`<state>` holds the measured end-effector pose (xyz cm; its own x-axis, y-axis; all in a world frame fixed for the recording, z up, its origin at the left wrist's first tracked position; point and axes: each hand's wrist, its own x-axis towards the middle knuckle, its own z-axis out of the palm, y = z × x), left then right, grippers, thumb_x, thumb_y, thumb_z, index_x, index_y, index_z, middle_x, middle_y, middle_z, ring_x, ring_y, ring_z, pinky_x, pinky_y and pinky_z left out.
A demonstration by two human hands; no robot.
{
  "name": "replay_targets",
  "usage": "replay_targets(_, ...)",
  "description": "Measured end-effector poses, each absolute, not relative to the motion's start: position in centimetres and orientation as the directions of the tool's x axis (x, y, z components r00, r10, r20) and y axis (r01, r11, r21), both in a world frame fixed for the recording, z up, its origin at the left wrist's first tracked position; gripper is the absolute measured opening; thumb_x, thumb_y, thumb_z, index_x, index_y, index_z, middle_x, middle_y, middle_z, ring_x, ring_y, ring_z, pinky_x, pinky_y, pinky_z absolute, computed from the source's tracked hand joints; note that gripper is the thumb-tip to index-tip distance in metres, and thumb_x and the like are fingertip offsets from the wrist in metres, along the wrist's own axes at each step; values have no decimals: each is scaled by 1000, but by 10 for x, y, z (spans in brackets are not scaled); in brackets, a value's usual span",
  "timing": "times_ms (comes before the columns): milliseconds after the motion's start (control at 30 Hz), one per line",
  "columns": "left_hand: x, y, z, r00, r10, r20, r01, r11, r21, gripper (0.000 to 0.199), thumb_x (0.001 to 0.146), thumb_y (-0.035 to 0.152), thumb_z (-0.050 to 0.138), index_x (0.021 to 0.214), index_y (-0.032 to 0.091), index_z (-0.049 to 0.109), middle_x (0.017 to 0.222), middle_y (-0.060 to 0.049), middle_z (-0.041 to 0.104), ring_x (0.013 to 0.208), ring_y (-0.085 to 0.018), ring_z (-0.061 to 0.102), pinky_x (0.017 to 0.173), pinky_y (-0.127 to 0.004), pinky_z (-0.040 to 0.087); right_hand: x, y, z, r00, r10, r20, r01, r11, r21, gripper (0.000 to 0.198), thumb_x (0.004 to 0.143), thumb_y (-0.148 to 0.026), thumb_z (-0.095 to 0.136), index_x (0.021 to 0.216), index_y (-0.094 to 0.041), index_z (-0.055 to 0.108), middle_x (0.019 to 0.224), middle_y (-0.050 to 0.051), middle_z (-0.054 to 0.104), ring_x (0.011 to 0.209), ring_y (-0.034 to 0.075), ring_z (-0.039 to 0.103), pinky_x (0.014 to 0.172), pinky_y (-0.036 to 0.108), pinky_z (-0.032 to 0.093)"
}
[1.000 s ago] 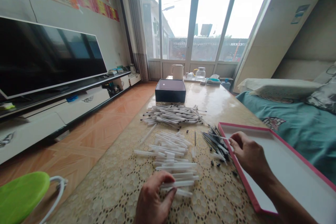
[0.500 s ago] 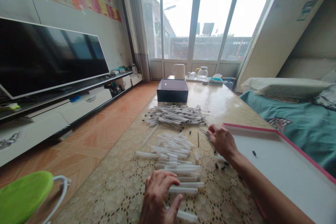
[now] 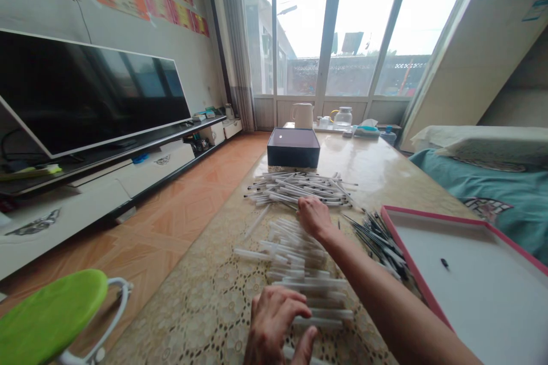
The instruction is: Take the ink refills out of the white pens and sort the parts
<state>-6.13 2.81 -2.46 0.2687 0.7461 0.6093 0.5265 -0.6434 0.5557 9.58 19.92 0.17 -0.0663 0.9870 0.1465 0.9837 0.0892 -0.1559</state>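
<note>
My left hand (image 3: 278, 319) rests over the near end of a row of translucent white plastic tubes (image 3: 327, 313). Its fingers are bent and its thumb stands apart. At the far end of the tubes, my right hand (image 3: 314, 217) is closed, with its fingertips turned down and hidden, so what it may hold does not show. Just beyond it lies a heap of white pens with dark tips (image 3: 295, 185). Thin dark pen refills (image 3: 379, 239) lie bunched to the right of my right forearm.
A shallow white tray with a pink rim (image 3: 432, 217) lies at the right, with a small black piece (image 3: 445, 263) in it. Behind the heap stands a dark open box (image 3: 293, 157). A jug (image 3: 303, 116) and a glass jar (image 3: 342, 118) are farther back. A green stool (image 3: 55, 313) stands left.
My right hand has moved left from the dark refills to the near edge of the pen heap. My left hand stays over the tubes. The view has turned slightly left.
</note>
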Motion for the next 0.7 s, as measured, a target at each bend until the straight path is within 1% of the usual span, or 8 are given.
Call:
replay_targets(67,-62,28,-23,267,749,607,528,-640,558,9,71,22,60,80,25,59,83,-3,67,82,-24,57,71,-36,39,95,196,5,-66,984,165,982,93,-162,24,89,-30,52,108,-17,56,110,6,58,92,18,59,78,38,49)
replay_targets(233,-65,27,-16,276,753,597,507,-642,575,9,75,19,58,82,24,59,84,-4,66,85,-24,57,74,-37,42,113,157,26,-66,967,244,969,121,-217,13,86,-22,51,79,-15,60,89,8,62,89,20,57,73,30,44)
replay_targets(367,-65,26,-12,259,777,573,487,-618,618,19,77,18,57,95,25,58,97,-6,64,94,-24,57,79,-37,45,136,93,36,-116,959,257,935,192,-297,12,88,-23,46,83,-19,56,74,1,62,68,14,57,63,23,42)
replay_targets(400,-64,25,-11,228,788,571,486,-601,635,22,79,19,56,100,25,57,103,-7,62,97,-24,56,81,-37,45,141,76,35,-142,958,250,916,223,-333,13,89,-24,44,83,-19,54,71,-1,61,63,12,56,59,21,41)
replay_targets(467,-63,24,-9,160,801,577,502,-570,651,29,81,21,54,110,24,52,113,-9,58,105,-24,53,85,-38,45,149,43,28,-208,943,258,811,314,-493,15,91,-25,41,82,-20,53,71,0,61,61,12,55,57,22,41)
replay_targets(533,-63,23,-6,155,781,605,548,-577,606,37,83,26,52,120,23,48,120,-11,53,111,-25,49,89,-39,44,155,15,16,-257,928,271,765,366,-529,14,90,-24,41,81,-21,51,72,0,60,62,13,56,57,22,42)
replay_targets(600,-66,22,-4,228,734,640,599,-624,502,42,85,32,50,125,22,45,122,-12,52,112,-26,48,90,-39,43,161,-4,2,-292,915,278,765,398,-506,12,90,-22,42,83,-21,51,73,1,60,64,13,57,58,21,43)
replay_targets(700,-72,22,-6,451,649,613,614,-724,314,39,86,38,47,121,20,49,103,-10,62,94,-23,57,80,-34,48,168,-20,-16,-343,883,320,772,459,-439,14,90,-21,40,84,-22,52,71,1,60,63,13,58,57,20,43)
